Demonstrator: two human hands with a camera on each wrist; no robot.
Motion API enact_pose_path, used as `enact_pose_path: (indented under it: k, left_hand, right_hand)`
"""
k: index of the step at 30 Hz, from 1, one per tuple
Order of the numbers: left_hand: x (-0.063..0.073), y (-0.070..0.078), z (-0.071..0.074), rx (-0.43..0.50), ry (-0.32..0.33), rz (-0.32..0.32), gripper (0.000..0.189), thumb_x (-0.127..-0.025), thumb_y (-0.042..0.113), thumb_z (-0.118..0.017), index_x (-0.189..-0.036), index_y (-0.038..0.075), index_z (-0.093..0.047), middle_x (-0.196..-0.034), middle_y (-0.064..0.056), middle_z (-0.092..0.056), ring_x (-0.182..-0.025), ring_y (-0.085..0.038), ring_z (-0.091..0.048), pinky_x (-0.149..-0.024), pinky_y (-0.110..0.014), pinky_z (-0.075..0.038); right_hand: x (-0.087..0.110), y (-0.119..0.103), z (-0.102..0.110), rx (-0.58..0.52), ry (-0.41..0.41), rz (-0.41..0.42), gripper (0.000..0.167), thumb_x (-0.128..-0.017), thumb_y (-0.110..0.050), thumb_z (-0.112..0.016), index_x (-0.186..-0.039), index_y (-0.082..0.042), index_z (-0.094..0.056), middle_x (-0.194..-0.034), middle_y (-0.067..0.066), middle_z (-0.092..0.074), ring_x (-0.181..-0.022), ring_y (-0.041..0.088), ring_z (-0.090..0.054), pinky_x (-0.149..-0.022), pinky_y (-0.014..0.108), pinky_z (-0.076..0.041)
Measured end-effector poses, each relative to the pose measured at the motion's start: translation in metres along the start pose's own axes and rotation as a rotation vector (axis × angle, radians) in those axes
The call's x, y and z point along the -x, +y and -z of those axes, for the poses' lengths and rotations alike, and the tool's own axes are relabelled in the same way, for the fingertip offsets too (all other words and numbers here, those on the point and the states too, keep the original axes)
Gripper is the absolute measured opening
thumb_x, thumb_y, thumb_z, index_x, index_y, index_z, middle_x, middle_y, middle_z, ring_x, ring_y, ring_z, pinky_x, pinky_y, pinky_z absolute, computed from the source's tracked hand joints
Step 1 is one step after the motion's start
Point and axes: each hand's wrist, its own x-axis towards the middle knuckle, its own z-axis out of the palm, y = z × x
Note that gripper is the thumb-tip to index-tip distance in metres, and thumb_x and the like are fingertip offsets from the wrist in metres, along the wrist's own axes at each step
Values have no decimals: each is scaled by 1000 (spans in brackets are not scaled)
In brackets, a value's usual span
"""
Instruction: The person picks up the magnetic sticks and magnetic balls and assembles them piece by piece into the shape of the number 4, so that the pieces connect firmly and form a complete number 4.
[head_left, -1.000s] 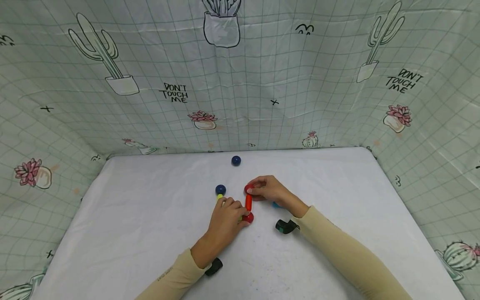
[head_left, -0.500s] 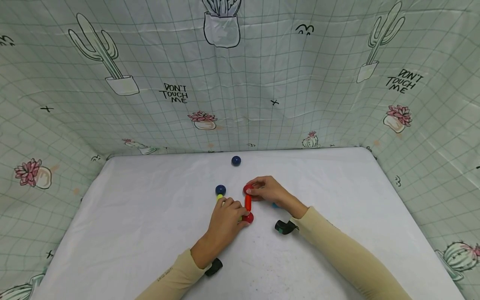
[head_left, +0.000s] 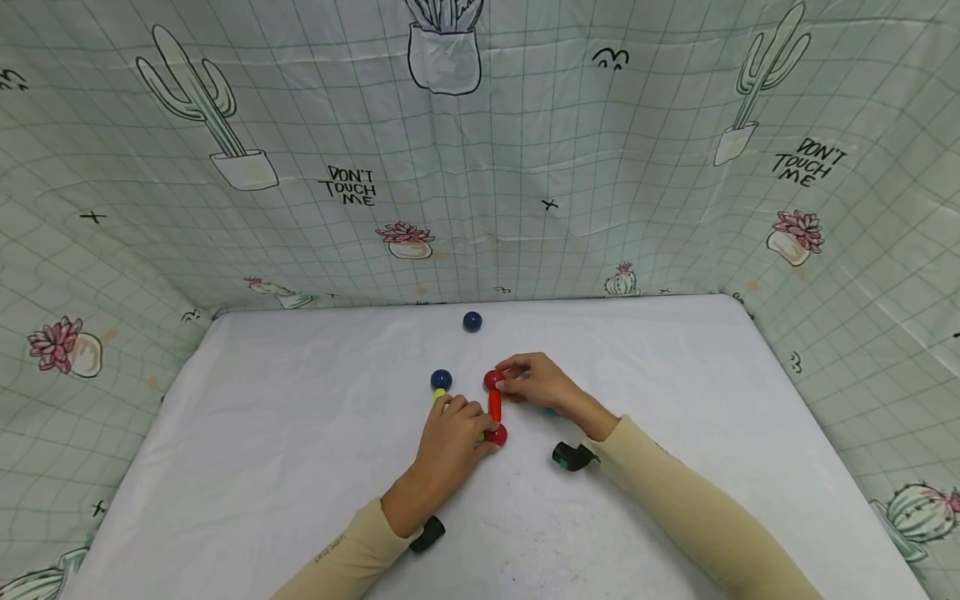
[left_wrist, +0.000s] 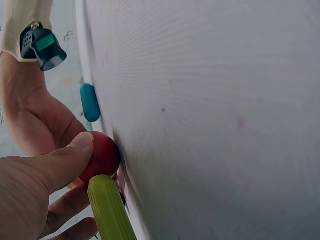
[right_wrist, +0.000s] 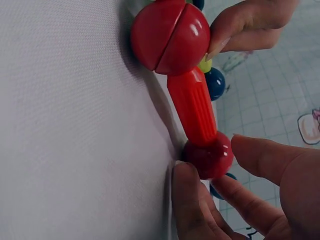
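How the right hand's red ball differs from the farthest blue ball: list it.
The right hand grips the red ball; no hand touches the farthest blue ball. A red rod meets the red ball; none meets the farthest blue ball. Both are round.

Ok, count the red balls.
2: the nearer red ball is held by the left hand, the farther red ball by the right hand, a red stick between them. The hands may hide more.
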Motion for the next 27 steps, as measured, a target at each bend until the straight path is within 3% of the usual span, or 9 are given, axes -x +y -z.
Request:
enact_pose_path:
  k: [6, 14, 19, 27]
  left_hand:
    - [-1, 1, 0, 9, -2, 4, 28, -79, 34, -95, -100, 19, -84, -92, 2, -73, -94, -19, -60, -99, -43, -48]
    - [-1, 1, 2, 14, -31, 23, 28, -80, 34, -94, -103, 21, -85, -94, 4, -73, -94, -18, -59, -100, -43, -48]
    - [0, 1, 3, 20, -31, 34, 29, -80, 34, -94, -105, 21, -86, -94, 5, -73, -93, -17, -58, -97, -42, -48]
    - [0, -3, 4, 124, -31, 46, 25, -84, 31, -92, -105, 19, -86, -93, 5, -74, -87, -15, -55, -90, -39, -45]
  right_hand:
    - [10, 2, 11, 83, 34, 33, 34, -100, -11, -69, -131, 3, -69, -110, 15, -71, -85, 17, -73, -79, 30, -60]
    - [28, 8, 33, 80, 74, 83, 31, -101, -8, -69, -128, 8, -69, -112, 20, -71, -97, 30, -75, -84, 36, -63]
    - [39, 15, 46, 145, 111, 115, 29, -101, -8, -69, -125, 7, -70, -112, 19, -72, -97, 32, -75, -82, 36, -63]
    - [53, 28, 55, 244, 158, 117, 25, -100, -8, -70, -121, 4, -74, -113, 18, -74, -101, 34, -73, -86, 43, -58]
